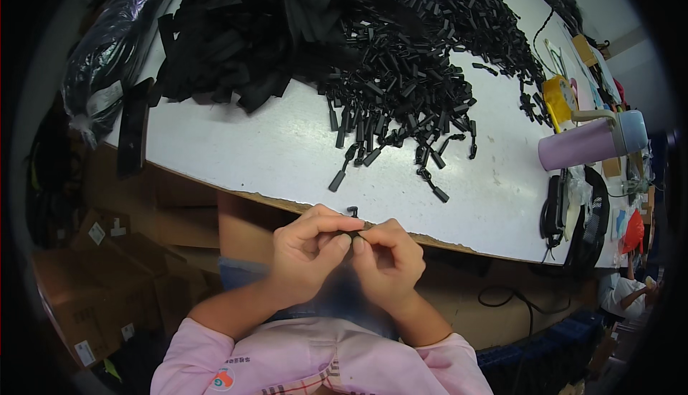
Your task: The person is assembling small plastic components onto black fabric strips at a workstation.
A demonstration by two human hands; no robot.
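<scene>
My left hand point(313, 250) and my right hand point(389, 260) meet just off the near edge of the white table point(247, 158). The thumbs and forefingers of both pinch a small black piece point(354, 235), which looks like a zipper pull and is mostly hidden by the fingertips. A short black hooked end point(352, 211) shows just beyond the fingers. On the table past my hands lies a large heap of black zipper pulls point(408, 79). Several have strayed toward me, among them a single pull point(342, 169) and another pull point(433, 186).
A pile of black fabric strips point(244, 44) covers the table's far left, beside a plastic-wrapped bundle point(107, 58). At the right stand a lilac bottle point(577, 148), lying on its side, and a yellow tape roll point(559, 97). Cardboard boxes point(93, 287) sit below left. Another person point(623, 294) is far right.
</scene>
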